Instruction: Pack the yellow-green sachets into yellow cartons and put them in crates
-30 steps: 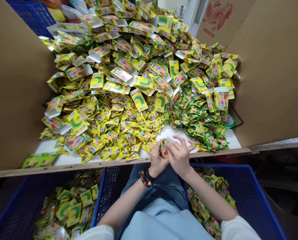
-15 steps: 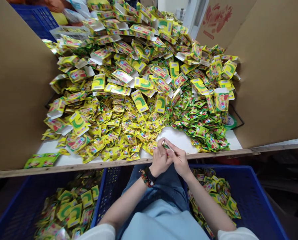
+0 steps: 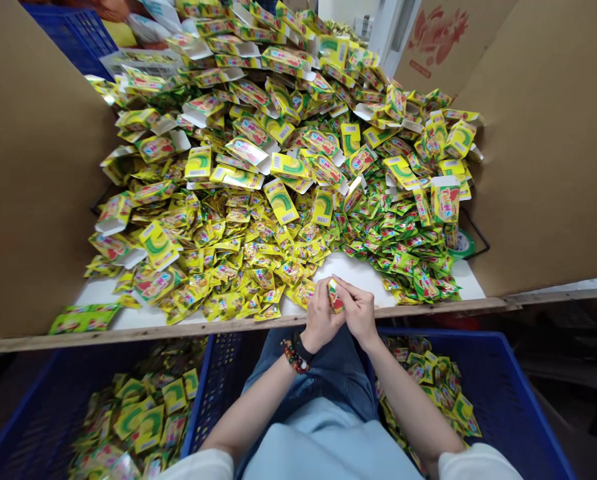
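Between both hands, just above the table's front edge, is a small printed box (image 3: 335,297) with a red, green and white face toward me. My left hand (image 3: 321,313) is closed around its left side. My right hand (image 3: 359,315) pinches its upper right, and the fingers cover much of it. Close by on the left lie yellow sachets (image 3: 248,277), and green sachets (image 3: 411,257) are heaped to the right. Behind them rises a large pile of yellow-green printed boxes (image 3: 288,167), many with white end flaps standing open.
Cardboard walls (image 3: 548,153) flank the white tabletop (image 3: 361,280), which has a wooden front edge (image 3: 178,330). Below, blue crates (image 3: 503,380) with filled boxes stand at both sides of my legs. A green strip of sachets (image 3: 84,319) lies at the left edge. A tape roll (image 3: 462,245) sits at right.
The small box has turned in my fingers, so its printed face shows now where a thin edge showed before. Both hands stay in nearly the same place.
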Action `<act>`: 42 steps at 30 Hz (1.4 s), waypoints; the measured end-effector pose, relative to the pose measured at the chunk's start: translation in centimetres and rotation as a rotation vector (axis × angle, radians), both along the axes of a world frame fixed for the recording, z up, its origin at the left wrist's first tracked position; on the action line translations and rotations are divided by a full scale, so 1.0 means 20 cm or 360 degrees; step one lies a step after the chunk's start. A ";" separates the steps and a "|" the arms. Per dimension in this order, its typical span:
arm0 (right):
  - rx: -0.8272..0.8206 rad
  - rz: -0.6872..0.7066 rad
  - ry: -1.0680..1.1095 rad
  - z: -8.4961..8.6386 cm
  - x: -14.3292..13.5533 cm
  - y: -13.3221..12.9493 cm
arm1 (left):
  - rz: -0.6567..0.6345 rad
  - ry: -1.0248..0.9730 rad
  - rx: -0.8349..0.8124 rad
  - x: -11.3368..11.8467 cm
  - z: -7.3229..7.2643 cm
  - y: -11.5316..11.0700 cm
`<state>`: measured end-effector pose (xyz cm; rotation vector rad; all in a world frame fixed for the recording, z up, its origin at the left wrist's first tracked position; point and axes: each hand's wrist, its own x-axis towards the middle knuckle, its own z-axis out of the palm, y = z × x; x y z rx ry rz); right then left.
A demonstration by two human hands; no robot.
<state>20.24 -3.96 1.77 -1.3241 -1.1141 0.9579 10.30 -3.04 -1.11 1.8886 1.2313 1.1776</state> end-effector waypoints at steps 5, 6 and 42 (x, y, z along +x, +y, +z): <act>0.0050 -0.0012 -0.0086 -0.02 -0.01 -0.01 | 0.0032 -0.0001 0.0019 0.00 -0.01 0.00; 0.0095 0.0063 -0.0136 -0.02 0.00 -0.01 | 0.0035 -0.0005 0.0014 -0.01 -0.01 0.00; 0.0017 -0.0123 -0.1911 -0.06 0.47 0.38 | 0.0333 -0.0121 -0.0341 -0.42 0.19 0.34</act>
